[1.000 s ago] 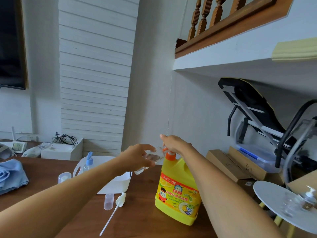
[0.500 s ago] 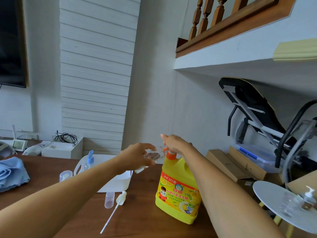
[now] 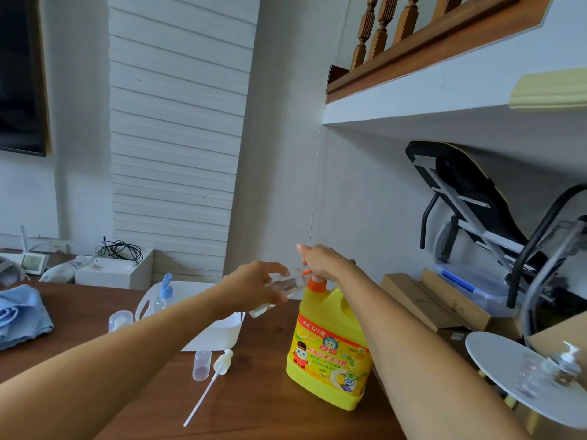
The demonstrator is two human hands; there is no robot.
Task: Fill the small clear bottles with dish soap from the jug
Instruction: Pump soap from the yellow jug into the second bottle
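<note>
Head view: a yellow jug stands on a table. Just left of the jug's orange pump, the left hand wraps its fingers round a clear bottle, tilted with its mouth at the spout. The right hand rests on top of the pump, fingers fairly straight, gripping nothing. A hard press, or the bottle drifting off the spout, would likely send soap down the jug.

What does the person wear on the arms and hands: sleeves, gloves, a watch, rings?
Nothing worn shows. The left forearm and right forearm are bare to the picture's edge, no sleeve in sight. The left hand and right hand have no gloves; no watch, bracelet or ring is visible on the sides shown.
</note>
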